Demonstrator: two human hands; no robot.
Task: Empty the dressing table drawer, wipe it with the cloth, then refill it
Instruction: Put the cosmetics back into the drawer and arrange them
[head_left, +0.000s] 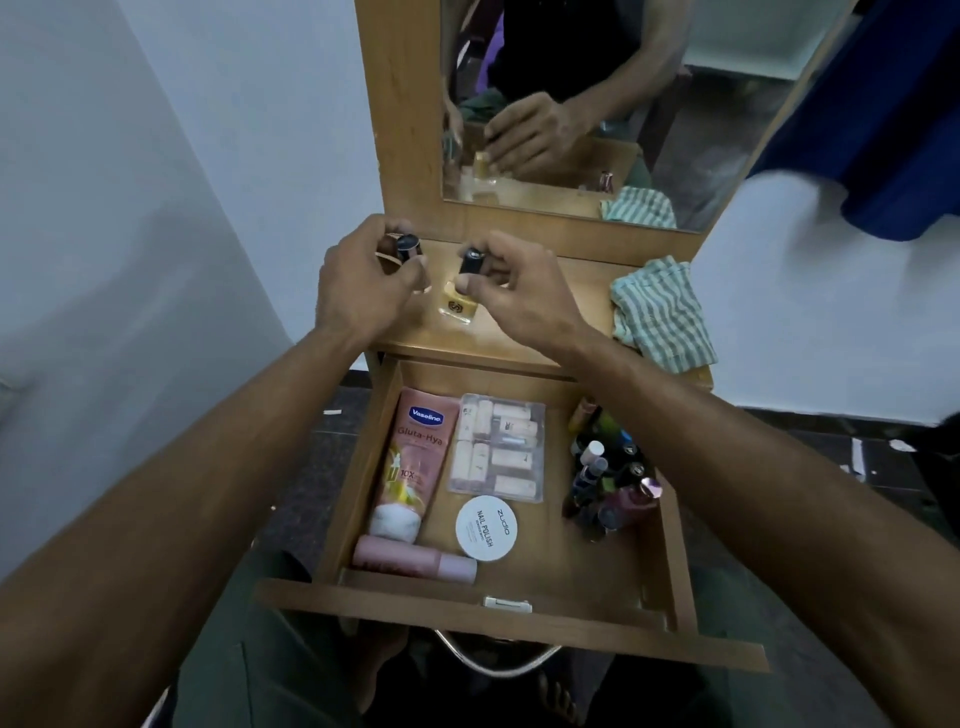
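Observation:
The wooden drawer (670, 545) is pulled out below the dressing table top (582, 291). In it lie a pink Vaseline tube (410, 462), a clear box of small bottles (496, 447), a round white nail polish remover tub (487, 527), a pink bottle (415, 564) and several polish bottles and lipsticks (608, 483) at the right. On the table top, my right hand (514, 291) pinches the black cap of a yellow nail polish bottle (457, 304). My left hand (363, 280) grips a black-capped bottle (408, 247). A striped cloth (660, 312) lies crumpled at the table's right.
A mirror (597, 104) in a wooden frame rises behind the table top and reflects my hands. White walls stand left and right. A blue fabric (883, 119) hangs at the upper right. The floor below is dark tile.

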